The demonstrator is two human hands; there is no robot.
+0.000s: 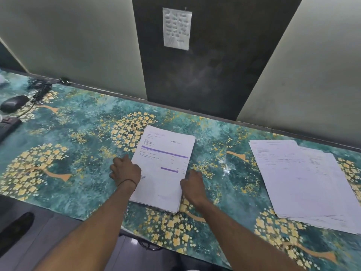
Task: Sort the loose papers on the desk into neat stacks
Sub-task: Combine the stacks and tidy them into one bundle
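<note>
A squared stack of white papers (165, 167), its top sheet printed with purple bars, lies in the middle of the desk (78, 133). My left hand (126, 170) rests against the stack's left edge, fingers curled at the paper. My right hand (192, 185) grips the stack's right edge, fingers curled at its side. A second, looser pile of white papers (304, 182) lies at the right of the desk, its sheets fanned and offset from one another.
The desk has a teal cover with yellow flower trees. A black mouse (13, 103), coiled cable (42, 90) and dark keyboard edge (7, 127) sit at the far left. A paper note (176, 28) hangs on the dark wall panel behind. A dark shoe (16, 227) shows below the desk edge.
</note>
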